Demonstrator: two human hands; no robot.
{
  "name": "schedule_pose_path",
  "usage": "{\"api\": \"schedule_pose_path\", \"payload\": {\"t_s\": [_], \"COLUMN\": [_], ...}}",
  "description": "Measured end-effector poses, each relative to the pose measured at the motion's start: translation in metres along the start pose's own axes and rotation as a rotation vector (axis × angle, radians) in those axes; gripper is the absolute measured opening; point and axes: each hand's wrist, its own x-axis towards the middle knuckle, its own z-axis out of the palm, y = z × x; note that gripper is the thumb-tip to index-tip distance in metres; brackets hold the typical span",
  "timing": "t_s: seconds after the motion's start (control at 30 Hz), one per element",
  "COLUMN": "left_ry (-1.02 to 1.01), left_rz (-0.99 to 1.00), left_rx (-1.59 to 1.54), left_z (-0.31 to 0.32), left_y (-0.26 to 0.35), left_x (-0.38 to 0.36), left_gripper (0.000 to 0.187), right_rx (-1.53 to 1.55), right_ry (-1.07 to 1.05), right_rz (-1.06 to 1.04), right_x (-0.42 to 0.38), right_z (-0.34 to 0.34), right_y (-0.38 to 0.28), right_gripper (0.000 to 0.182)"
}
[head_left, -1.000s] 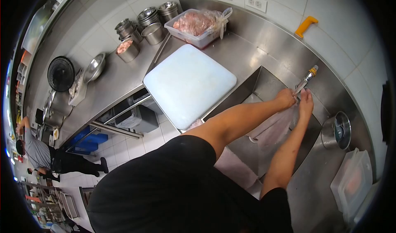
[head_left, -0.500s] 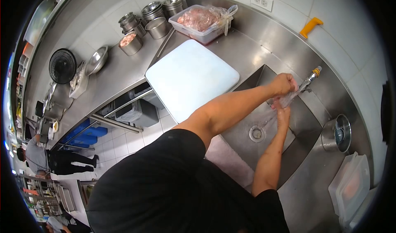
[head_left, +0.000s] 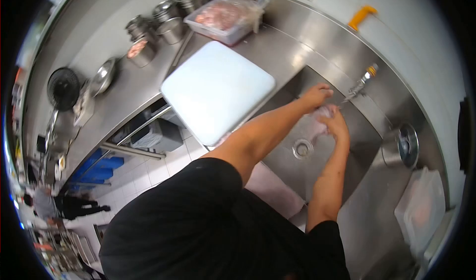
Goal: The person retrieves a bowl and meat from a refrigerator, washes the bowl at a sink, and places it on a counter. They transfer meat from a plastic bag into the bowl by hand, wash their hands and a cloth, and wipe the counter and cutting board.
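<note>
Over the steel sink [head_left: 277, 153], my right hand [head_left: 337, 123] grips a pale pinkish, limp thing [head_left: 320, 125], too blurred to name surely. It hangs above the round drain [head_left: 302, 148]. My left hand [head_left: 316, 95] is just beyond it, near the tap [head_left: 362, 84]; its fingers are loosely bent and apart, with nothing visible in them. A white cutting board [head_left: 218, 91] lies left of the sink. Below the sink's near edge is a pinkish cloth-like sheet [head_left: 272, 188], partly hidden by my body.
A plastic tub of bagged meat [head_left: 223, 22] and steel pots [head_left: 171, 29] stand at the back. An orange handle [head_left: 362, 17] is on the wall. A steel container [head_left: 399, 148] and plastic containers [head_left: 421, 208] are at right. A person [head_left: 74, 205] stands far left.
My hands have moved apart and away from the tap. The left one has let go; the limp thing is now bunched in my right hand. The whole view has shifted slightly.
</note>
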Motion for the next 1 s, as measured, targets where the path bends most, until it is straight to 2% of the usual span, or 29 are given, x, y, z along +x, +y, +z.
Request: {"api": "schedule_pose_path", "payload": {"t_s": [0.03,0.07,0.1,0.17,0.2,0.27,0.3,0.33,0.37,0.43,0.5,0.53,0.63,0.67,0.73,0.83,0.97,1.0], "left_ry": [-0.132,-0.35,-0.382,-0.365,-0.346,-0.329,-0.31,-0.47,-0.487,-0.514,-0.608,-0.652,-0.712,-0.783,-0.929,-1.029,-1.038,-1.011], "left_rz": [-0.036,-0.273,-0.244,-0.218,-0.297,-0.361,-0.388,-0.391,-0.39,-0.386,-0.334,-0.312,-0.335,-0.37,-0.389,-0.394,-0.473,-0.398], "left_rx": [-0.254,-0.399,-0.444,-0.33,-0.297,-0.289,-0.289,-0.45,-0.571,-0.812,-0.753,-0.728,-0.567,-0.552,-0.309,0.015,0.308,0.467], "left_z": [0.007,0.006,0.011,0.016,0.015,0.018,0.017,0.013,0.014,0.016,0.008,0.004,-0.003,0.0,0.006,0.015,0.018,0.02], "left_y": [-0.028,-0.038,-0.019,-0.059,-0.059,-0.05,-0.047,-0.049,-0.051,-0.041,-0.046,-0.045,-0.014,-0.001,0.01,0.034,0.026,0.02], "left_x": [0.013,0.015,-0.016,-0.003,-0.013,-0.027,-0.031,-0.031,-0.029,-0.031,-0.006,-0.003,-0.012,-0.019,-0.019,-0.026,-0.02,-0.016], "left_gripper": [0.038,0.045,0.055,0.07,0.077,0.08,0.081,0.083,0.08,0.074,0.062,0.056,0.041,0.038,0.037,0.03,0.025,0.024], "right_rx": [0.012,0.122,0.233,0.282,0.341,0.449,0.386,0.321,0.252,0.017,-0.259,-0.372,-0.902,-0.9,-0.897,-0.941,-0.965,-1.0], "right_ry": [0.011,0.028,0.046,0.179,0.276,0.456,0.557,0.653,0.744,0.538,0.275,0.239,0.319,0.277,0.206,0.077,-0.027,-0.021], "right_rz": [-0.032,-0.02,-0.017,-0.028,-0.07,-0.165,-0.222,-0.277,-0.332,-0.338,-0.374,-0.36,-0.64,-0.66,-0.706,-0.761,-0.629,-0.57], "right_x": [0.0,-0.005,-0.009,-0.013,-0.007,0.004,0.003,-0.001,-0.006,-0.026,-0.055,-0.065,-0.078,-0.079,-0.071,-0.066,-0.05,-0.049], "right_z": [-0.008,-0.015,-0.018,-0.02,-0.019,-0.012,-0.007,0.001,0.008,0.01,-0.003,-0.013,-0.034,-0.035,-0.042,-0.05,-0.046,-0.045], "right_y": [-0.003,-0.012,-0.023,-0.036,-0.029,-0.009,-0.007,-0.007,-0.006,-0.009,-0.027,-0.031,-0.037,-0.034,-0.034,-0.041,-0.035,-0.036], "right_gripper": [0.061,0.059,0.057,0.052,0.051,0.048,0.045,0.043,0.04,0.04,0.04,0.055,0.072,0.077,0.087,0.08,0.062,0.057]}}
